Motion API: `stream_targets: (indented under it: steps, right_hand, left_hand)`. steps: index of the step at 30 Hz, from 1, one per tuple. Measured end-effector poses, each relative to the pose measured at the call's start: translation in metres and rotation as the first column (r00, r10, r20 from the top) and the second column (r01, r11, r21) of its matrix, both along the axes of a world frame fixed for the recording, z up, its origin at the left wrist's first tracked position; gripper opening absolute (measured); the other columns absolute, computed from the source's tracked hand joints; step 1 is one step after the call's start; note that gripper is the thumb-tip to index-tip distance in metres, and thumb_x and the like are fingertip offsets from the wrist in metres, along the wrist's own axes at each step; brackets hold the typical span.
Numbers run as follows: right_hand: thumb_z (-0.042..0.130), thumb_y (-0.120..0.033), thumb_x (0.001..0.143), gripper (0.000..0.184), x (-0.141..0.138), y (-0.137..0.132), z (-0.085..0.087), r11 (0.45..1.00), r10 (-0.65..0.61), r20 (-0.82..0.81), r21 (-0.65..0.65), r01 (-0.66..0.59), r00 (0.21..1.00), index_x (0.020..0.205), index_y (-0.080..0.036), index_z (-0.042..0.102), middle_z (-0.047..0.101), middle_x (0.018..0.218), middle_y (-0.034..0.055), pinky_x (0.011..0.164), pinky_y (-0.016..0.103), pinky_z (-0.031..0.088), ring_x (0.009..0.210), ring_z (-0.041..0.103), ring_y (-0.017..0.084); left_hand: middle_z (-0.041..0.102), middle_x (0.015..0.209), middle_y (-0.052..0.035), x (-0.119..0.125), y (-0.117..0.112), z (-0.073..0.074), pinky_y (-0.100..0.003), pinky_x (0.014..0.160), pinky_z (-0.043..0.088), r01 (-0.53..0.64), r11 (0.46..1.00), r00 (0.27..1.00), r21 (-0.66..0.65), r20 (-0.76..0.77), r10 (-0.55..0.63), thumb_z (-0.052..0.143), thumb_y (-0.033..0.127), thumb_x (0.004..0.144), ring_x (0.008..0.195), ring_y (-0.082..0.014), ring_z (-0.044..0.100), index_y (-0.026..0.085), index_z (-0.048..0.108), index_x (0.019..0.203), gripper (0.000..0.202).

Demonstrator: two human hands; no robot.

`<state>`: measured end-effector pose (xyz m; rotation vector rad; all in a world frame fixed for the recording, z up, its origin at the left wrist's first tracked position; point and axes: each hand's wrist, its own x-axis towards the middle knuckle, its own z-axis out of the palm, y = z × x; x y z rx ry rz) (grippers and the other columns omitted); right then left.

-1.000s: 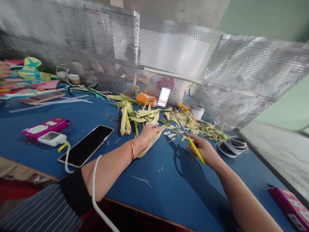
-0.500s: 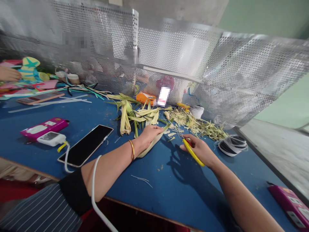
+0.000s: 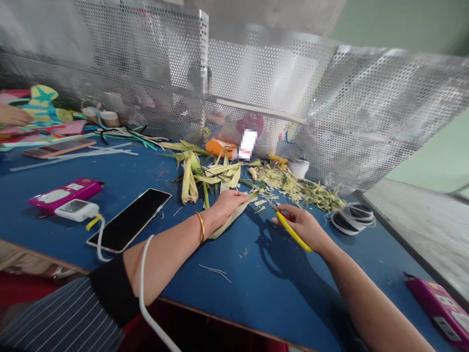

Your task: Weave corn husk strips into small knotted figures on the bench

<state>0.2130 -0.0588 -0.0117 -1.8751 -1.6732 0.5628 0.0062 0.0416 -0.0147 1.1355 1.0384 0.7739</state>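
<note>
My left hand [image 3: 227,203] presses its fingers down on a long pale leaf strip [image 3: 226,223] that lies on the blue table [image 3: 256,274]. A gold bangle circles that wrist. My right hand [image 3: 305,226] is wrapped round yellow-handled scissors [image 3: 289,229], whose blades point up-left toward the tip of the strip. Behind my left hand lies a heap of green and yellow leaves [image 3: 205,173]. A pile of cut leaf scraps [image 3: 300,188] sits behind my right hand.
A black phone [image 3: 129,220], a white charger [image 3: 76,210] and a pink power strip [image 3: 68,189] lie at the left. A coil of wire [image 3: 352,220] is at the right, another pink strip [image 3: 437,305] at the near right. A perforated metal screen [image 3: 278,98] walls the back. Another person's hand [image 3: 12,116] shows far left.
My right hand has slid left with the scissors, bringing the blades close to the tip of the leaf strip. My left hand has stayed on the strip.
</note>
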Motion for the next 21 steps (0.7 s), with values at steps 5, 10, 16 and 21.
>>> stream_targets:
  steps: [5,10,16,21]
  right_hand:
    - [0.066,-0.057,0.073,0.05,-0.002,-0.002,0.005,1.0,-0.013,0.013,-0.019,0.013,1.0,0.105,-0.02,0.07,0.06,0.061,-0.0027,0.047,0.023,0.032,0.051,0.046,0.012]
    - [0.06,-0.062,0.077,0.05,-0.005,-0.003,0.007,0.993,-0.104,0.078,0.063,0.099,0.992,0.106,-0.022,0.068,0.063,0.063,-0.0011,0.051,0.025,0.035,0.053,0.051,0.015]
    - [0.05,-0.043,0.088,0.043,0.005,0.0,0.005,0.962,-0.237,0.63,0.045,0.27,0.74,0.126,-0.025,0.059,0.073,0.098,0.0089,0.059,0.029,0.038,0.082,0.067,0.027]
    - [0.051,-0.039,0.089,0.036,0.004,-0.002,0.009,0.976,-0.205,0.504,0.168,0.138,0.839,0.114,-0.018,0.067,0.067,0.114,0.015,0.079,0.038,0.047,0.097,0.065,0.029]
  left_hand:
    - [0.059,0.057,-0.0016,0.0,-0.002,0.004,-0.03,0.055,0.045,-0.02,1.0,1.0,0.012,0.0,0.02,0.072,0.015,0.069,0.051,-0.0122,0.051,0.015,0.063,0.062,0.012]
    - [0.059,0.057,-0.0025,0.0,-0.004,0.008,-0.032,0.054,0.045,-0.015,0.999,1.0,-0.045,-0.015,0.014,0.069,0.018,0.072,0.05,-0.0142,0.053,0.016,0.063,0.067,0.009]
    - [0.061,0.062,-0.0025,-0.004,-0.006,0.023,-0.03,0.055,0.044,0.038,0.999,0.997,0.02,0.061,-0.039,0.069,0.017,0.07,0.053,-0.0129,0.053,0.017,0.064,0.073,0.006]
    - [0.064,0.075,-0.0014,-0.003,-0.017,0.039,-0.026,0.066,0.045,-0.014,0.965,0.954,0.262,0.293,-0.065,0.071,0.02,0.07,0.066,-0.0104,0.055,0.016,0.065,0.078,0.011]
